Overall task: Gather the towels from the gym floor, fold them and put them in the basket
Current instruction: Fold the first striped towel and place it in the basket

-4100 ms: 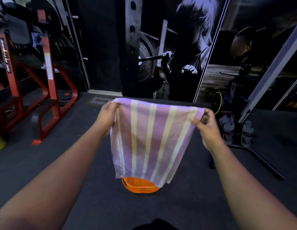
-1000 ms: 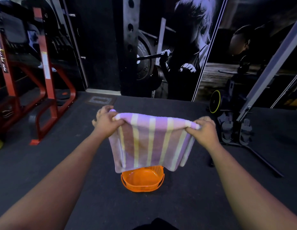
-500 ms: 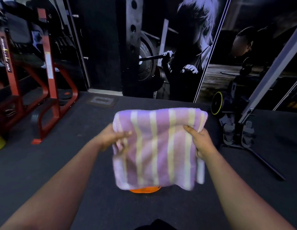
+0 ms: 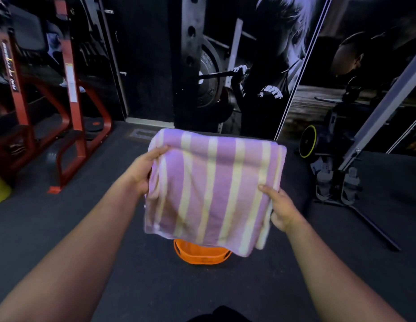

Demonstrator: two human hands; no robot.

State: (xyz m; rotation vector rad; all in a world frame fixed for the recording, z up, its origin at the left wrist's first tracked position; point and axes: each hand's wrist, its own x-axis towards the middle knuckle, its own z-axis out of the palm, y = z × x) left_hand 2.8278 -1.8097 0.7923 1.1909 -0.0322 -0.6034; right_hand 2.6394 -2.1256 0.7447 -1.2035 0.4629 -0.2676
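Observation:
A folded purple towel with pale yellow stripes (image 4: 211,189) is held flat in the air in front of me. My left hand (image 4: 141,170) grips its left edge, thumb on top. My right hand (image 4: 280,208) grips its right edge lower down, thumb on top. Directly under the towel an orange basket (image 4: 202,254) stands on the dark gym floor; only its near rim and wall show, the rest is hidden by the towel.
A red steel rack (image 4: 69,108) stands at the left with a yellow cone (image 4: 0,191) near it. A grey machine leg with a yellow-rimmed wheel (image 4: 308,141) and foot pedals (image 4: 337,184) stands at the right. A wall mural fills the back.
The towel hung by its top corners, was folded in half, then turned flat. Since half a second ago my left hand has moved up the left edge and the towel has lifted slightly.

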